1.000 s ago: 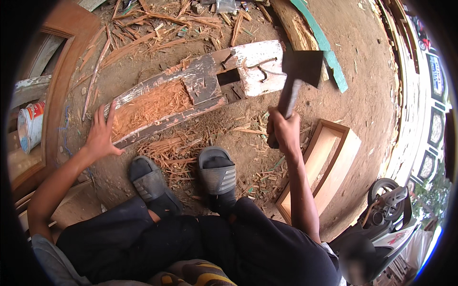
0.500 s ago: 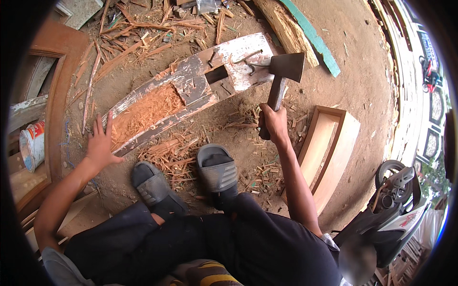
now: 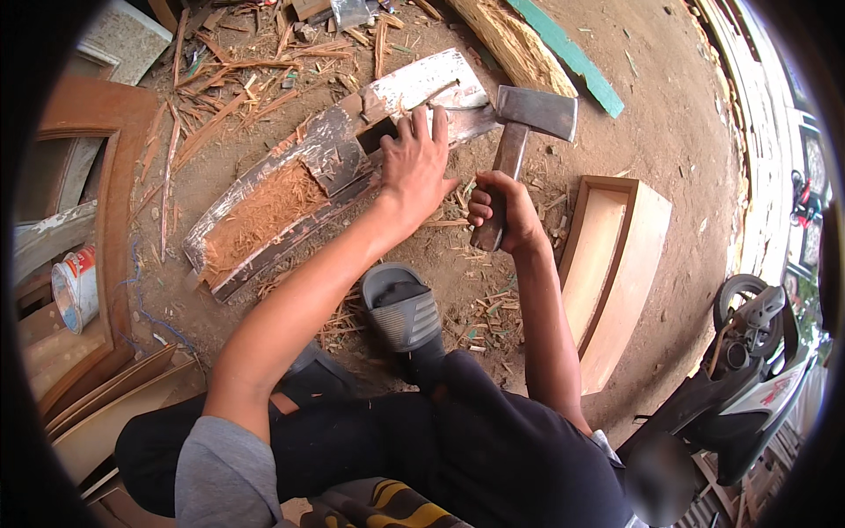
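Note:
A long curved wooden board with worn white and dark paint lies at a slant on the ground. Its left part has a hollowed bed with reddish shavings, and a dark rectangular hole cuts through its middle. Over the board, just right of that hole, is my left hand, fingers stretched forward and thumb apart; its fingertips are at the wood, and whatever lies beneath them is hidden. My right hand is wrapped round the wooden handle of a hatchet, whose metal head is raised beside the board's right end.
A pale open wooden frame lies at the right, with a motorbike beyond. Wood splinters, a rough log and a green strip lie at the back. A brown door frame and a paint tin are at left.
My left hand has moved right, from the board's left end to beside the hole. My left foot has drawn back, the board's left end has shifted, and the hatchet head has turned slightly.

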Motion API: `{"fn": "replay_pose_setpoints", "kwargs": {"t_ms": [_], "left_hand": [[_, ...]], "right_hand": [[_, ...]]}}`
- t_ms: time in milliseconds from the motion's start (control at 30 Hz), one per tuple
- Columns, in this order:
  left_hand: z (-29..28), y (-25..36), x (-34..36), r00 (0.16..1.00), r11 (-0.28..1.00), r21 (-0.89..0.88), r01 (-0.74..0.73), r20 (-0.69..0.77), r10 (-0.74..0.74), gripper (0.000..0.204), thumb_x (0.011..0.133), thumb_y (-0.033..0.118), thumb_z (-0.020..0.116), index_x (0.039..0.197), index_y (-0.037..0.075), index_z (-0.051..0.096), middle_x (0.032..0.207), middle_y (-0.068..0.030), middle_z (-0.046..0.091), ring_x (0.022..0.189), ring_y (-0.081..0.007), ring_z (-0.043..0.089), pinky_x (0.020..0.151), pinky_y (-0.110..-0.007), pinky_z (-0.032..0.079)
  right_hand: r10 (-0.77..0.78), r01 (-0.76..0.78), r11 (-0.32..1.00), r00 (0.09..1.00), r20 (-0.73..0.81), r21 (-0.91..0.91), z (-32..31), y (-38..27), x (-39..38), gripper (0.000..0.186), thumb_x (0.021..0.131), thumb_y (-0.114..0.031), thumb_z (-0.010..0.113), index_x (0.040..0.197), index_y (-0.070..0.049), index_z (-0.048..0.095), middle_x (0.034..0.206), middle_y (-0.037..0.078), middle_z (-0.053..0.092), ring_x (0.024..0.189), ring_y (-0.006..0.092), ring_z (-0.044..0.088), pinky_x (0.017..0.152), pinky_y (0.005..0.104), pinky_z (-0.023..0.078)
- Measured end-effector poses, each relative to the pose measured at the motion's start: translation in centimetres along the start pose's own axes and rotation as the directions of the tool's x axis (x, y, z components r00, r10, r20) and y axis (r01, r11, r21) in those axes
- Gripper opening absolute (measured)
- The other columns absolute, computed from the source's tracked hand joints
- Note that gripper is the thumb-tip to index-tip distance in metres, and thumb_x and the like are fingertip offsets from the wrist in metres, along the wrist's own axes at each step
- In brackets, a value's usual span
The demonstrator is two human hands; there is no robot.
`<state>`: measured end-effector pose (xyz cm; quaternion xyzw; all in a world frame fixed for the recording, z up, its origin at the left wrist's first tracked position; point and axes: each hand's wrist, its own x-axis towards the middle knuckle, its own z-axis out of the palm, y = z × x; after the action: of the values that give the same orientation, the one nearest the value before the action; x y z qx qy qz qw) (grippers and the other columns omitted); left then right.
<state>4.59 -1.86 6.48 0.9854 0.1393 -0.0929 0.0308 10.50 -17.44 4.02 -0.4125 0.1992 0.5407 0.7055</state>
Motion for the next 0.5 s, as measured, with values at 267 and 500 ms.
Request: {"fn": "replay_pose_setpoints", "kwargs": {"t_ms": [267, 500], "left_hand": [[-0.5, -0.2, 3.0, 0.997, 0.999, 0.037, 0.015, 0.073, -0.018, 0.081, 0.067, 0.039, 0.084, 0.117, -0.005, 0.038, 0.108, -0.0188, 0.049, 0.094, -0.0277, 0.064, 0.069, -0.03, 0.06], [-0.3, -1.4, 3.5, 0.997, 0.981, 0.191, -0.043, 0.07, 0.03, 0.074, 0.066, 0.048, 0.083, 0.105, -0.001, 0.044, 0.098, -0.0154, 0.057, 0.086, -0.0218, 0.068, 0.064, -0.027, 0.059]], "right_hand": [[0.0, -0.005, 0.992, 0.999, -0.035, -0.126, -0.2, -0.4, -0.5, 0.019, 0.091, -0.021, 0.055, 0.078, -0.012, 0.045, 0.061, -0.003, 0.04, 0.047, 0.0085, 0.039, 0.045, 0.0244, 0.036], [0.008, -0.015, 0.998, 0.994, 0.107, 0.065, -1.1, -0.9, -0.4, 0.014, 0.089, -0.018, 0.057, 0.085, -0.01, 0.045, 0.062, -0.002, 0.044, 0.048, 0.0073, 0.041, 0.046, 0.0243, 0.036]]}}
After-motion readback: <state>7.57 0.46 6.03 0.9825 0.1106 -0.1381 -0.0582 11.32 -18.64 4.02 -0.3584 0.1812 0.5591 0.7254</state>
